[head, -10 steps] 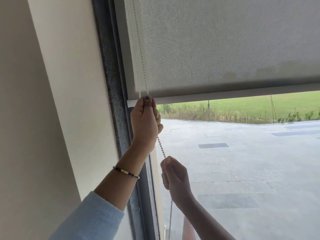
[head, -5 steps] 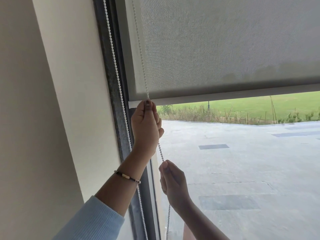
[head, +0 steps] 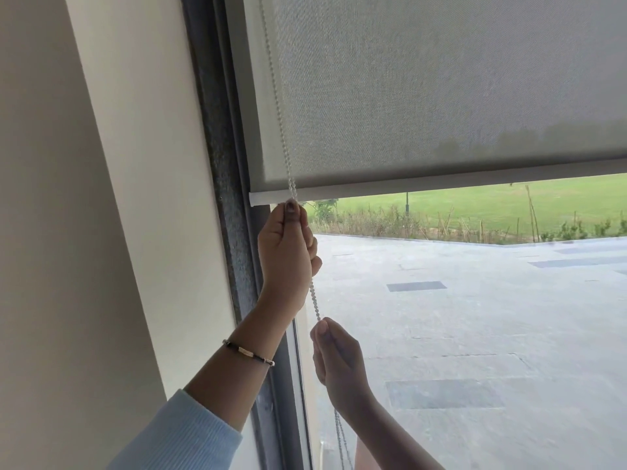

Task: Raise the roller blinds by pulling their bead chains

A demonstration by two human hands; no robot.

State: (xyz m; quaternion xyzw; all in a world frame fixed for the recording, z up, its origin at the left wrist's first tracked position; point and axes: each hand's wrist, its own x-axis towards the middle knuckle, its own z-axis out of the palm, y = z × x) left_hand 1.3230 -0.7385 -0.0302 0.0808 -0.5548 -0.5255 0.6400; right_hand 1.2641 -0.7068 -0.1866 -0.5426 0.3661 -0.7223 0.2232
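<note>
Two fists closed on bead chain (head: 279, 106) — left hand (head: 284, 252) above, right hand (head: 337, 362) below

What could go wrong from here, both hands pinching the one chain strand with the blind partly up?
1. The left hand pinches the bead chain right at the bottom rail; knuckles may catch the rail as it moves.
2. The right hand grips the same strand just below, so little stroke is left; beads could slip through a fingertip pinch.

Cream wall (head: 146, 198) left; window (head: 475, 317), daylit paving outside.
</note>
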